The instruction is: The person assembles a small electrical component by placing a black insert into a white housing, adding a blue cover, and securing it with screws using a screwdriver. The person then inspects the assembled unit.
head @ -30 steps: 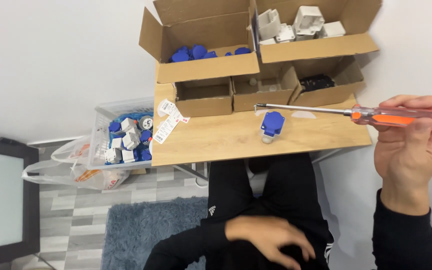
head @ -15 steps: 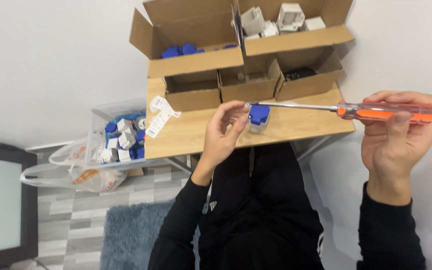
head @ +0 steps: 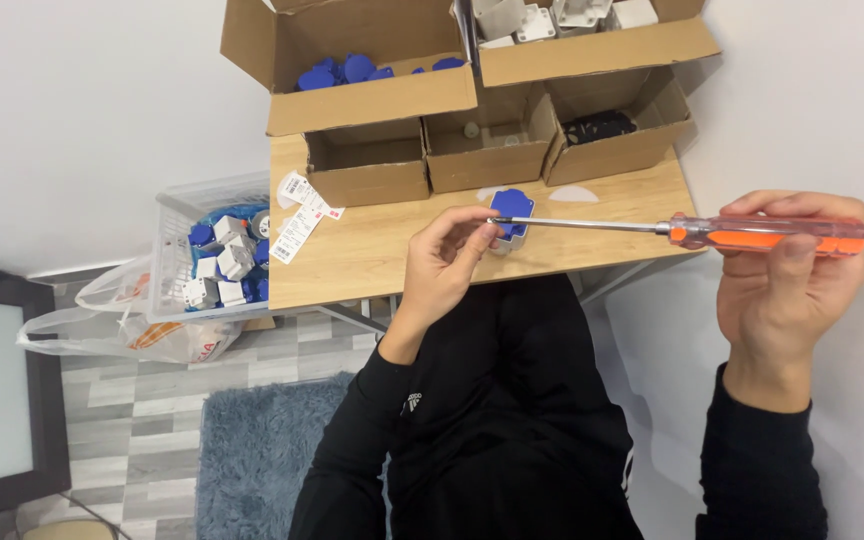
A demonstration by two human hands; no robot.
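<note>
The screwdriver (head: 672, 228) lies almost level across the view, its long axis running right to left: the orange handle sits in the right hand (head: 787, 275), whose fingers (head: 802, 205) are wrapped tight around it, and the thin metal shaft points left, its tip at the small blue and white part (head: 510, 214). That part rests on the wooden surface (head: 372, 250), close to its near edge, and the left hand (head: 442, 265) reaches up to it, thumb and forefinger pinched at the part's left side beside the tip. Behind it stand open cardboard boxes (head: 432, 150); bare wood lies to the left up to some paper tags (head: 297, 215), and the handle hangs out past the surface's right edge. Half a second earlier the left hand was already at the part; now the shaft tip has met it.
</note>
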